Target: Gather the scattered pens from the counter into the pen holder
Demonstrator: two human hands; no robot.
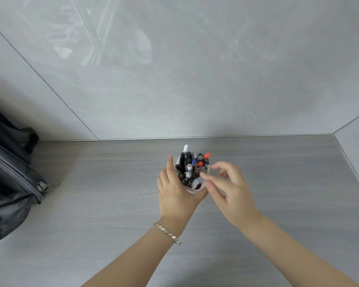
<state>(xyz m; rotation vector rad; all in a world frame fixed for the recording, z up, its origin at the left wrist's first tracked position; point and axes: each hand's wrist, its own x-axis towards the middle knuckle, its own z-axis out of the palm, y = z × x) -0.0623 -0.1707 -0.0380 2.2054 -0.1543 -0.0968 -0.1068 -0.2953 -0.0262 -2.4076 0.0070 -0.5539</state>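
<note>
A white pen holder [192, 191] stands on the grey counter near the back wall. It is packed with several pens [192, 166]: black, grey, blue and red-capped ones, and a white one sticking up at the back. My left hand [175, 193] wraps around the holder's left and front side. My right hand [228, 189] hovers just right of the holder with its fingers spread and nothing in them; its fingertips are close to the rim. No loose pens show on the counter.
A dark backpack [10, 179] with a metal zip pull lies at the left edge of the counter [112, 193]. A grey tiled wall rises behind, and a side wall closes the counter off at the far right.
</note>
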